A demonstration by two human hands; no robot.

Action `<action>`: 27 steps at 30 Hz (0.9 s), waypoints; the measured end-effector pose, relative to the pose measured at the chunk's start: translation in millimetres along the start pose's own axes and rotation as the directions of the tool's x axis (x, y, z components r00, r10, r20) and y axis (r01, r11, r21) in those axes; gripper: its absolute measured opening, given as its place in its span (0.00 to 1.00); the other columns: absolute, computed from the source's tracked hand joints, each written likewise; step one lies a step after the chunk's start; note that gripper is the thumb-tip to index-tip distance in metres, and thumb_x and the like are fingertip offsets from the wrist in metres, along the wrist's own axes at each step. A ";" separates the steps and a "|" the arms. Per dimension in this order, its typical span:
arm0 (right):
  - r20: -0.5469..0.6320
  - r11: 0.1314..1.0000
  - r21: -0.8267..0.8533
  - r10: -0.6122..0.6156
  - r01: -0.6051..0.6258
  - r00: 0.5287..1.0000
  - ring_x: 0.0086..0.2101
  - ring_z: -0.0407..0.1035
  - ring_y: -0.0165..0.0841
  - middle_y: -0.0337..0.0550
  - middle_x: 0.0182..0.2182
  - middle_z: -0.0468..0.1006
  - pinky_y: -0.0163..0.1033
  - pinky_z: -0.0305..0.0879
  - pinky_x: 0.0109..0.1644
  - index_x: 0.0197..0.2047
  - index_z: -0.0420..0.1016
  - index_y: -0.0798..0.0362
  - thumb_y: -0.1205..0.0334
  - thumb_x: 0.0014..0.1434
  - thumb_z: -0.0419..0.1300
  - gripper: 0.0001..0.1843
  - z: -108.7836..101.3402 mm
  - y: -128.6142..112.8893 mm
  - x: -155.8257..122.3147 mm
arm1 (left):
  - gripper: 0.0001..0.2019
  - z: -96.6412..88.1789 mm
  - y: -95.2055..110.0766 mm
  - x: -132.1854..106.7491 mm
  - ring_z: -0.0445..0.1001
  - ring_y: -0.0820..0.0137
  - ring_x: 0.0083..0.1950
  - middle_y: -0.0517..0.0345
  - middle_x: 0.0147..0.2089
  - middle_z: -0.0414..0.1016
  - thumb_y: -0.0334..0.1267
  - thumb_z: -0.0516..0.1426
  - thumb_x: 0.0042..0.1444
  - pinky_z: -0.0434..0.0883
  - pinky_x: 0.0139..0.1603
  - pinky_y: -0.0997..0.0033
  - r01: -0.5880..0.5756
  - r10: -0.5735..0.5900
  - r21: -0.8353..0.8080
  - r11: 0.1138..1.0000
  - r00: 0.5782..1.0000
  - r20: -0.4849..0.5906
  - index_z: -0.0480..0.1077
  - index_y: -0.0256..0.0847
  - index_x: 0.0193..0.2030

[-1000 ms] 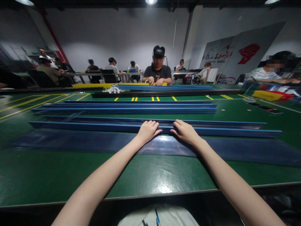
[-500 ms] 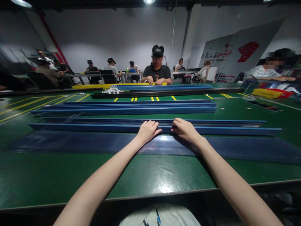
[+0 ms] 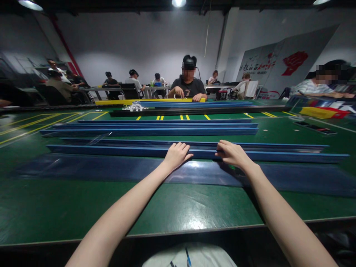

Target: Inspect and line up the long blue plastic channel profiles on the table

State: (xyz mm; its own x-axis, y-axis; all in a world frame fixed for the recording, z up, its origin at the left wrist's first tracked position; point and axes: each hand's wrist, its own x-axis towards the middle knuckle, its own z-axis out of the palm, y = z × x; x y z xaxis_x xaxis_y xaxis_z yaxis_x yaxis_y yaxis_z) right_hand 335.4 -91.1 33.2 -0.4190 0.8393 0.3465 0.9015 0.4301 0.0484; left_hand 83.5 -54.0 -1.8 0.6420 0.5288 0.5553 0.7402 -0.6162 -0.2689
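A long blue channel strip (image 3: 289, 156) lies crosswise on the green table in front of me. My left hand (image 3: 178, 154) is closed over its near edge around the middle, thumb on the near side. My right hand (image 3: 232, 152) grips the same strip farther right, fingers curled over it. Nearer to me, a long clear plastic sheet (image 3: 97, 168) with a bluish tint lies flat under my forearms. A narrow clear strip (image 3: 101, 138) rests across the blue channel on the left.
Beyond lie more blue strips (image 3: 155, 130), a black strip (image 3: 222, 110) and a bundle of clear plastic (image 3: 135, 106). Across the table a person (image 3: 187, 83) handles a yellow strip (image 3: 119, 101). A phone (image 3: 315, 127) lies at the right. The table edge (image 3: 155, 234) runs close to me.
The blue channel strip has shifted to the right. My right hand has moved right with it, while my left hand stays almost in place, so the hands are farther apart.
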 end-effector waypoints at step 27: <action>0.077 0.996 -0.094 0.018 -0.011 0.997 0.38 0.67 0.36 0.48 0.37 0.73 0.36 0.57 0.39 0.36 0.70 0.55 0.53 0.60 0.48 0.16 9.0 -10.0 3.6 | 0.16 0.8 -0.2 -0.1 0.68 0.65 0.40 0.54 0.37 0.72 0.50 0.51 0.58 0.58 0.38 0.67 0.024 -0.024 0.002 1.000 1.000 -0.009 0.66 0.38 0.39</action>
State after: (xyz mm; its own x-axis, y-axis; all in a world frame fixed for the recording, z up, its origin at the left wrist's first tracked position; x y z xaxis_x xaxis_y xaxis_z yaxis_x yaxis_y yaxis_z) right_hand 323.9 -89.4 25.5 -0.4097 0.8699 0.2745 0.9122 0.3880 0.1321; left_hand 83.4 -53.5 -2.4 0.6223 0.5383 0.5684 0.7558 -0.6021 -0.2573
